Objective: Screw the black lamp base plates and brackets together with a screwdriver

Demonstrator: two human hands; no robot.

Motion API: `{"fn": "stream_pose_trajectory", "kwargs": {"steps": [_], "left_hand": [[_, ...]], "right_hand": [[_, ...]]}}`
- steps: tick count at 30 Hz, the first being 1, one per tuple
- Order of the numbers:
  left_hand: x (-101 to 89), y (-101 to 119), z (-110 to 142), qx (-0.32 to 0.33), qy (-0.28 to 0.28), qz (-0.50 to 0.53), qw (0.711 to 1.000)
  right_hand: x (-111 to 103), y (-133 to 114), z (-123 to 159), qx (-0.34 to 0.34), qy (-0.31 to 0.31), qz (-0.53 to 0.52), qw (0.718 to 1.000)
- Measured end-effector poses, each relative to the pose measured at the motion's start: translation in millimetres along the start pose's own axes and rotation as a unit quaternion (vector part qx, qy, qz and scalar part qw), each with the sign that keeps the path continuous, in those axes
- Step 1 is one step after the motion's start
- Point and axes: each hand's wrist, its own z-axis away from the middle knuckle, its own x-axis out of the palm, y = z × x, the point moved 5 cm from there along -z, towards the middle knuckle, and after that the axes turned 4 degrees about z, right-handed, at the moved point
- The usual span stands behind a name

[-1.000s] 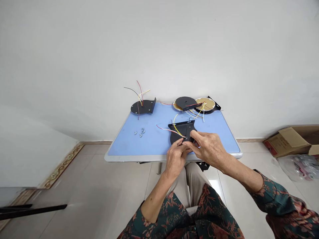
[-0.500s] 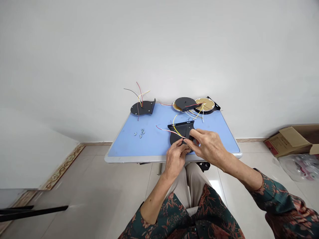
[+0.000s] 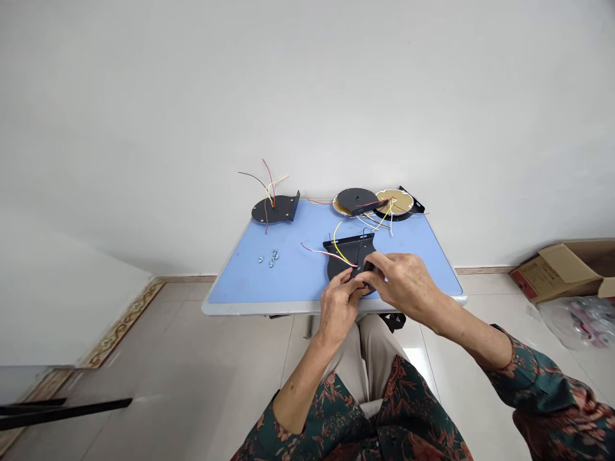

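Note:
A round black bracket plate (image 3: 342,269) with a bent, slotted flange lies near the table's front edge. Yellow, white, red and black wires (image 3: 342,257) come up from its middle. At the plate's near edge my left hand (image 3: 340,299) is closed, fingertips pressed on the rim. My right hand (image 3: 401,282) is pinched over the plate's right part, thumb close to the left fingers. Whatever sits between its fingertips is hidden. Several small silver screws (image 3: 273,255) lie loose to the left on the blue tabletop (image 3: 293,282).
At the back left stands another black disc (image 3: 273,210) with wires. Two more stacked disc assemblies (image 3: 358,200) with tan boards and wires overlap at the back right. The wall is right behind the table. A cardboard box (image 3: 562,272) and a clear plastic bag (image 3: 583,320) are on the right floor.
My right fingers have curled slightly over the same spot on the plate, and the left fingers have shifted a little. The plate, wires and screws stay in place.

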Motion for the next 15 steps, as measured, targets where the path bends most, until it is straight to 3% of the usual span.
{"fn": "stream_pose_trajectory", "kwargs": {"steps": [4,11,15], "left_hand": [[2.8,-0.4,1.7,0.031,0.009,0.024,0.999],[-1.5,2.0,-0.1,0.004,0.008,0.038,0.999],[-0.9,1.9,0.1,0.028,0.01,0.032,0.999]], "right_hand": [[-2.8,4.4,0.9,-0.056,0.001,-0.137,0.989],[2.4,0.3,3.7,0.004,0.014,0.015,1.0],[-4.2,3.4,1.4,0.008,0.002,-0.045,0.999]]}}
